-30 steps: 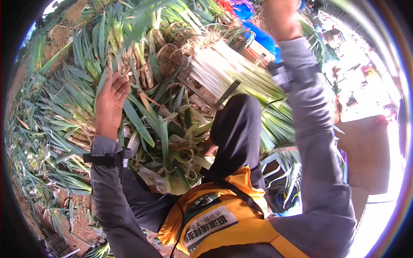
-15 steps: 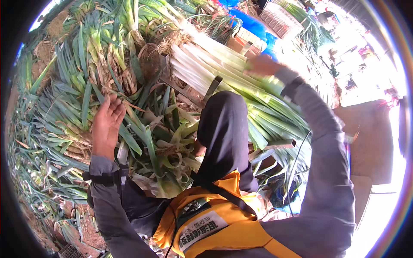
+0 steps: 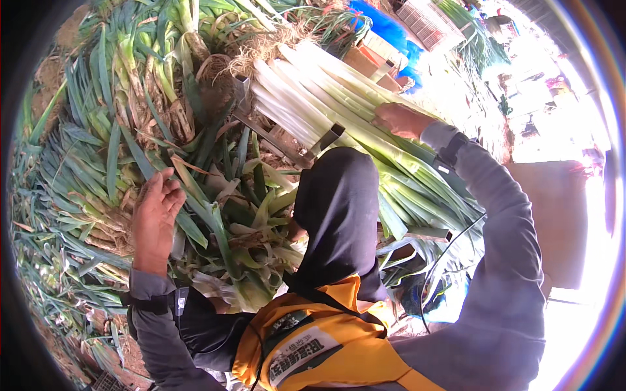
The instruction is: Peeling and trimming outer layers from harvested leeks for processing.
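A stack of trimmed leeks [image 3: 326, 98] lies across a metal frame [image 3: 274, 140], white stems and roots to the far left, green leaves to the near right. On top of the stack, about midway along it, my right hand [image 3: 401, 120] has its fingers curled round a leek. My left hand [image 3: 156, 212] is raised over the pile of untrimmed leeks [image 3: 78, 169] at the left. Its fingers are loosely bent and somewhat apart, with nothing visible in them. Stripped leaves [image 3: 261, 241] lie between that hand and my raised knee.
My knee [image 3: 339, 195] stands against the near side of the frame. More untrimmed leeks [image 3: 150, 72] with dry, brown leaves lie at the far left. A plastic crate [image 3: 430, 23], blue sheeting [image 3: 381, 29] and a cardboard box [image 3: 372, 62] are at the back. Brown board [image 3: 548, 221] stands at the right.
My right hand, blurred over the stack before, has come slightly nearer and now rests on it. My left hand has shifted a little left and nearer, still empty.
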Action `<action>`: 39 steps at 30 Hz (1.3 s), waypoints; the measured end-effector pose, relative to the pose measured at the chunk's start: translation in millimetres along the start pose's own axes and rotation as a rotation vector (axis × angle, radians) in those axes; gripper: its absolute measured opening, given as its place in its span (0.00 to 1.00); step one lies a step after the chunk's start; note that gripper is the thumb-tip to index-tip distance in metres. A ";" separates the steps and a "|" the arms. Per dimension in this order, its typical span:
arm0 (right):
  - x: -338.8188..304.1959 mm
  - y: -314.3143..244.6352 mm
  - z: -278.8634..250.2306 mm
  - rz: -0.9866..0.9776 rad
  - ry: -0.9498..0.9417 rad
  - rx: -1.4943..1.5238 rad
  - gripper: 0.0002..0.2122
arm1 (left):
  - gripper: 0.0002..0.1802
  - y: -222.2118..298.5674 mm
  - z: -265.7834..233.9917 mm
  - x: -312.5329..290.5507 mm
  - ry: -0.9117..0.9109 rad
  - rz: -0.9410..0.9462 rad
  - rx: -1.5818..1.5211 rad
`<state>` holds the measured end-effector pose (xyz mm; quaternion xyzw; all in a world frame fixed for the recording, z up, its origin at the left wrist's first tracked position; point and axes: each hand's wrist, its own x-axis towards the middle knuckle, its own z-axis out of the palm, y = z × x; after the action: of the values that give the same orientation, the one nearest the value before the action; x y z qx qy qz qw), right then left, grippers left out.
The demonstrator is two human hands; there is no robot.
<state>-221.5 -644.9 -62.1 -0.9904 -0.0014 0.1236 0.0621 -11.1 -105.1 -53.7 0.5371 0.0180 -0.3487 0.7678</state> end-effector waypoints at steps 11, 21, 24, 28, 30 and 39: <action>34.0 -22.3 -69.6 -0.051 -0.409 -0.387 0.12 | 0.20 0.3 0.5 -12.4 -0.146 0.121 -0.088; 245.8 -297.9 -156.9 -0.236 -0.052 0.199 0.21 | 0.19 32.8 -55.3 -52.9 0.115 0.232 -0.180; 313.3 -330.7 -108.0 -0.217 -0.002 0.316 0.23 | 0.19 38.5 -57.0 -60.4 0.149 0.248 -0.208; 370.2 -334.3 -7.9 -0.017 0.094 0.590 0.26 | 0.19 51.6 -49.5 -78.6 0.157 0.281 -0.167; 379.5 -344.9 32.7 0.081 0.088 0.654 0.26 | 0.19 56.0 -50.9 -89.5 0.229 0.290 -0.148; 445.8 -309.4 139.0 0.385 0.111 1.105 0.26 | 0.21 60.3 -49.1 -78.0 0.253 0.184 -0.098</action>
<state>180.6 -312.8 -266.7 -0.7987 0.2465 0.0631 0.5453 -19.6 -12.9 5.9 0.5380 0.0822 -0.2052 0.8134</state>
